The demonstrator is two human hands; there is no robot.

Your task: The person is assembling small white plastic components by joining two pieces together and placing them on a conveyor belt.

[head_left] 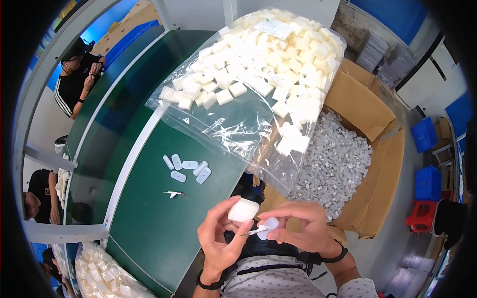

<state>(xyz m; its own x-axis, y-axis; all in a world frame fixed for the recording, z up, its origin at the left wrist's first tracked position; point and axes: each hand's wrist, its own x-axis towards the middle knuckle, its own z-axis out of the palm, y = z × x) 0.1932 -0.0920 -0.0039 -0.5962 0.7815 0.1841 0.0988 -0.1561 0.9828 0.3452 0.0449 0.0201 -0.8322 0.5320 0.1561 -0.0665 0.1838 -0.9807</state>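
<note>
A white sponge-like block is pinched in my left hand, near the table's front edge. My right hand is closed on a pale, translucent oval plastic piece. Between the two hands, a small white part with a thin tip reaches from the plastic piece to my left thumb; I cannot tell which hand bears it. Several pale blue oval pieces lie on the green table. Closer to me rests another small white part with a thin metal pin.
A clear bag of white blocks lies open across the far table. To the right, a cardboard box holds many small greyish pieces. Another bag of blocks is at lower left. People sit beyond a metal frame.
</note>
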